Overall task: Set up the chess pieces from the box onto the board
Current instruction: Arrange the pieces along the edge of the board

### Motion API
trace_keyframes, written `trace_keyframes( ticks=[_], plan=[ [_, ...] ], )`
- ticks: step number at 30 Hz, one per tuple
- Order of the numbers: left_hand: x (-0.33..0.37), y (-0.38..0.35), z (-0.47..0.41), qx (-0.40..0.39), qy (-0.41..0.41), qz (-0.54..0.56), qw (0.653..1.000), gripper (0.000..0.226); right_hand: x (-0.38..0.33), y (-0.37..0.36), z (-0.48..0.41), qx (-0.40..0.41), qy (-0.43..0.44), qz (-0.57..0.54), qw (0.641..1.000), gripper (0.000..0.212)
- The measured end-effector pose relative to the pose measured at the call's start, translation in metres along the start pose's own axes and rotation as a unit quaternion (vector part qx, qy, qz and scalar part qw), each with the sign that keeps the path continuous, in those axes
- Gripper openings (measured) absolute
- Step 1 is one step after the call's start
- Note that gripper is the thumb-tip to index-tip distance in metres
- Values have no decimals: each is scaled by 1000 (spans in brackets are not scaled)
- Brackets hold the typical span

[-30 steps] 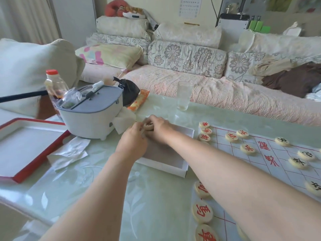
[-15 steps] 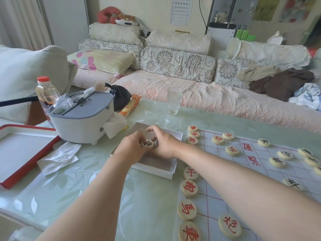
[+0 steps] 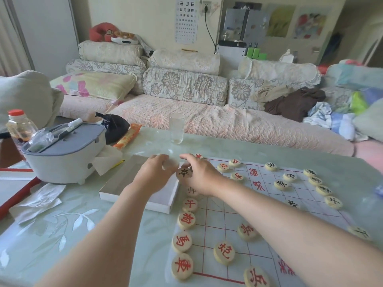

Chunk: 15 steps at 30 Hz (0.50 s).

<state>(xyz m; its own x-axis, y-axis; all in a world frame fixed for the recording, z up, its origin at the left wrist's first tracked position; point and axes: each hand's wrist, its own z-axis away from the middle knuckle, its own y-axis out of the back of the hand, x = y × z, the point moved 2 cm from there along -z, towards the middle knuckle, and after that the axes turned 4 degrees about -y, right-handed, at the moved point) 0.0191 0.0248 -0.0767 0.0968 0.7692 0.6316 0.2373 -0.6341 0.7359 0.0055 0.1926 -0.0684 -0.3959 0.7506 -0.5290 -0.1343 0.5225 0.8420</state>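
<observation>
Beside the sofa [image 3: 207, 121], on the desk [image 3: 83, 235], the right hand [image 3: 200, 176] pinches a black-marked piece [image 3: 184, 173] by the box [image 3: 134, 201] (left hand [image 3: 153, 177] grip unreadable), which probably next needs a free black-side point on the board [image 3: 223, 214].

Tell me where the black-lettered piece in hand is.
Head view, left of centre: the piece is pinched in the right hand, at the box's right edge near the board's far-left corner, close to the left hand.
</observation>
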Motion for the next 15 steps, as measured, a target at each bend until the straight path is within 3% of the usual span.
trace_keyframes(
  ticks=[6, 11, 15],
  plan=[
    [81, -41, 19, -48, -64, 31, 996, 42, 59, 66, 71, 60, -45, 12, 997, 51],
    [148, -72, 34, -96, -126, 44, 986, 36, 121, 118, 128, 96, -149, 6, 984, 59],
    [187, -101, 49, -157, -144, 47, 976, 33, 161, 143, 169, 129, -191, 26, 973, 44]
  ],
)
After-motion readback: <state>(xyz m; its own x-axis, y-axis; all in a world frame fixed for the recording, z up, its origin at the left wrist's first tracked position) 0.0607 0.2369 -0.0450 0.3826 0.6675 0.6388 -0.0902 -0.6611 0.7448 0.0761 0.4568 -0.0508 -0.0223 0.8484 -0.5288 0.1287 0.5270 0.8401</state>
